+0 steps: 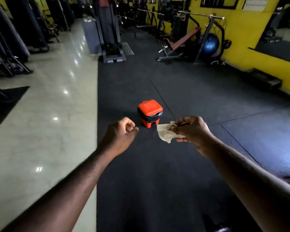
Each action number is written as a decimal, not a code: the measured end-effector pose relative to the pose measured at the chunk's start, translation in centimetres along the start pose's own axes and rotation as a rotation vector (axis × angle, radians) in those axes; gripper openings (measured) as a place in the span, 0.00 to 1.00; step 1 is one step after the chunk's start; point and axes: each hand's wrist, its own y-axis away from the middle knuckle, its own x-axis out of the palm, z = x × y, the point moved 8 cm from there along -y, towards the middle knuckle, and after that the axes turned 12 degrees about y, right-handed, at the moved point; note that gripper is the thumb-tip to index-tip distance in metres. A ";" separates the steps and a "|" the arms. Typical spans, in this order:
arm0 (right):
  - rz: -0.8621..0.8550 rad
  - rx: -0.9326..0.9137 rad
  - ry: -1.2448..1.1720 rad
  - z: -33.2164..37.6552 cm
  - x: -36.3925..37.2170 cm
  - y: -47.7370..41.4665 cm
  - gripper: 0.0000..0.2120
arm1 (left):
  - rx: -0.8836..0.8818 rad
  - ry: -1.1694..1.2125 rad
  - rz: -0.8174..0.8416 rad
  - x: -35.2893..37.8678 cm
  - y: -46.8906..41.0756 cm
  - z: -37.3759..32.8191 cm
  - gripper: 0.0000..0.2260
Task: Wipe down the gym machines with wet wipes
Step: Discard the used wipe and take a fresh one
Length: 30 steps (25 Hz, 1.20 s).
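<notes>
Both forearms stretch out from under the camera over the dark mat. From my end, the left hand is loosely clenched with the thumb against the curled fingers, and I see nothing in it. I take it for a free hand kept ready. The right hand pinches a crumpled wipe between thumb and fingers, and most of the sheet hangs out towards the left hand. The wipe looks browned and creased, so I judge it spent and held by one edge to keep the dirty side off the palm. An orange bin stands on the mat ahead, between the two hands as I see them and farther off. Its lid is down and a black liner is folded over its rim. It stands out in the open, I guess so it can be reached from every machine. The lid will have to be lifted before the wipe can go in, likely by the left hand. A bench and other machines stand well apart, along the yellow wall.
</notes>
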 end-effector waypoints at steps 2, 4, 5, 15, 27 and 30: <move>-0.047 0.028 -0.035 1.6 -0.6 -6.1 0.10 | 0.021 -0.006 0.035 0.4 -8.0 -0.1 0.05; -0.079 0.039 -0.053 2.8 -1.5 -11.9 0.09 | 0.041 -0.011 0.109 2.0 -15.2 -0.1 0.04; -0.099 0.042 -0.056 3.2 -2.0 -14.7 0.08 | 0.045 -0.014 0.148 3.0 -18.4 0.1 0.04; -0.174 0.083 -0.096 4.9 -4.8 -49.6 0.06 | 0.099 0.046 0.180 13.0 -53.7 5.0 0.12; -0.187 0.220 0.029 6.2 4.1 -85.1 0.05 | -0.021 0.058 0.275 16.1 -88.1 18.7 0.06; -0.191 0.276 0.032 5.9 5.1 -89.6 0.05 | -0.046 0.069 0.330 17.4 -93.5 20.1 0.08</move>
